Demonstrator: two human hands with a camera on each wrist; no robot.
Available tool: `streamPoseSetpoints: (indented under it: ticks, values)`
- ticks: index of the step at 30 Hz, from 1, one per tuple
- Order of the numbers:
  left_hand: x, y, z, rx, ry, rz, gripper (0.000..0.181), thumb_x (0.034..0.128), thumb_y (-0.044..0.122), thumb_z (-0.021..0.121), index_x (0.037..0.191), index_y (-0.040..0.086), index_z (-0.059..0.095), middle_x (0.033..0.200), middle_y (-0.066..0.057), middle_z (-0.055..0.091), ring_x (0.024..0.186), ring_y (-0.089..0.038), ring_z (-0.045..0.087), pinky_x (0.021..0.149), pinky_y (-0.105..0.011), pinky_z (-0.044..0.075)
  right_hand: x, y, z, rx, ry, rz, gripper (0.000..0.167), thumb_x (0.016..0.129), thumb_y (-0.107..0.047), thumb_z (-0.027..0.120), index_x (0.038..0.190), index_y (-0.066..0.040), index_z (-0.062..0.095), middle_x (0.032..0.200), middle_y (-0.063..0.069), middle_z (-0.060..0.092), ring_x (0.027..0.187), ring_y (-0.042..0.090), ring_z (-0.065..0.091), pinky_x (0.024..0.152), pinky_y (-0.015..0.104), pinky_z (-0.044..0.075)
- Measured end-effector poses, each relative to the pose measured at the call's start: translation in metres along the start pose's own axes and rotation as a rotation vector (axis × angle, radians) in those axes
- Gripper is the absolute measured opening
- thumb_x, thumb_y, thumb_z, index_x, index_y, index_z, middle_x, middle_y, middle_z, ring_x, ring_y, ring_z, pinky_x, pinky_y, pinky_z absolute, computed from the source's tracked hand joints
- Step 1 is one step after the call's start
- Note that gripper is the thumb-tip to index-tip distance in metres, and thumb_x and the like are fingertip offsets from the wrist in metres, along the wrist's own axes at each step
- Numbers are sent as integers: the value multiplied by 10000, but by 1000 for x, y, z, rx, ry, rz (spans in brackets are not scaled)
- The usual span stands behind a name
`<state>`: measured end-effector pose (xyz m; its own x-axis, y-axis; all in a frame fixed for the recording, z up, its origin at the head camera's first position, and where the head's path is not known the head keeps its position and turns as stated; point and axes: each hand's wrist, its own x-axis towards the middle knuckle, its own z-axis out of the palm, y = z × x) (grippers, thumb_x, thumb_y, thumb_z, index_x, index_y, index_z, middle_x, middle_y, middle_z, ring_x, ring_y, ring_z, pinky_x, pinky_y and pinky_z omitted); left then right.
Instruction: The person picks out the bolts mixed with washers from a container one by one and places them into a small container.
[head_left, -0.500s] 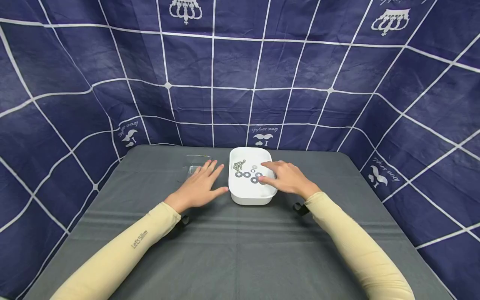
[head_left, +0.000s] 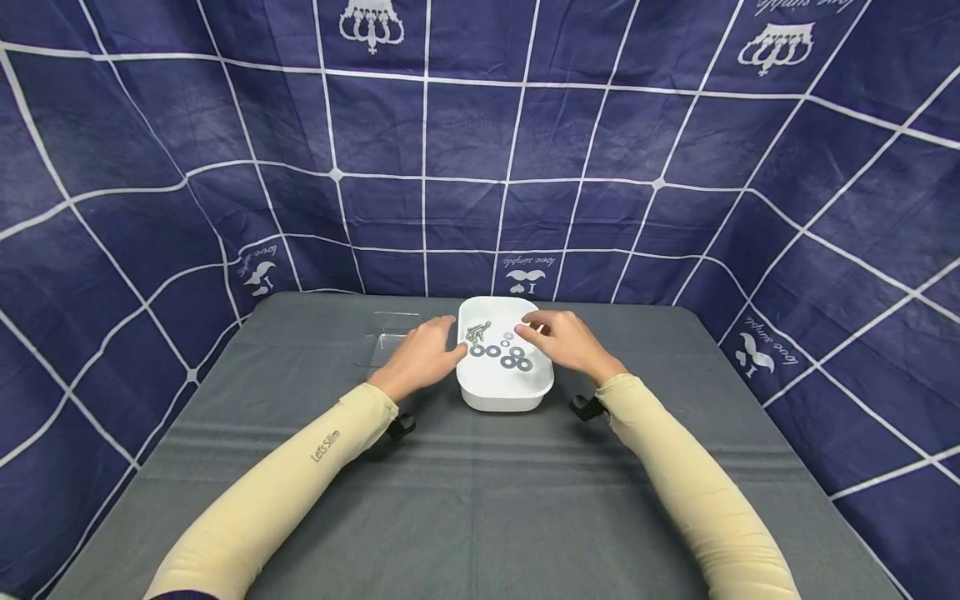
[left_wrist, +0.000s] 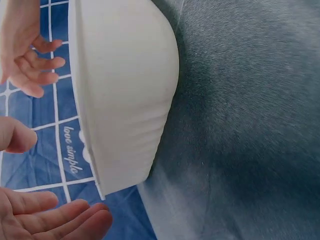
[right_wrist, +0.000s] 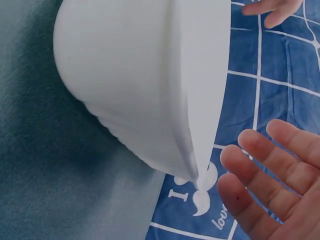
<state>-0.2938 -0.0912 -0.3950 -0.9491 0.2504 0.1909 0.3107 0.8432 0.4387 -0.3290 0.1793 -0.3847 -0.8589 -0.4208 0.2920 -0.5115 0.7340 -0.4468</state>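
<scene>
White tub (head_left: 504,386) between 2 grips (head_left: 422,356) (head_left: 570,342)

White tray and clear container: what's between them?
In the head view, the left hand is between the white tray and the clear container, above the grey cloth.

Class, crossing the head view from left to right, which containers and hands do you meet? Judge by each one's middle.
Clear box → left hand → white tub → right hand.
</scene>
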Motion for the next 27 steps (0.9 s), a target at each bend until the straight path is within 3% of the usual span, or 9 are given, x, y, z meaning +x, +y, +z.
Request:
streamPoseSetpoints:
  ticks: [9,15,27]
  values:
    - [21,3,23,-4,19,-28,631,944,325,604,1420,-68,474,1227,-227,617,1080,-377,648,935,-493,523,3,-7,-1,21,-17,12,468,979,-501,584,1222,-123,714,1053,54,720,902,212,686,798,392,542]
    - [29,-1,33,18,17,-63,619,936,318,614,1389,-82,481,1181,-237,618,1050,-393,653,917,-490,529,4,-13,-1,27,-17,21,496,972,-528,584,1287,-155,672,1051,37,724,884,188,686,777,379,543]
    - [34,-8,46,56,-35,-96,744,946,362,576,1515,-47,326,1338,-274,552,1160,-413,615,999,-490,494,4,-15,-5,56,5,-1,523,967,-513,602,1360,-169,616,1025,34,725,863,190,681,763,369,538]
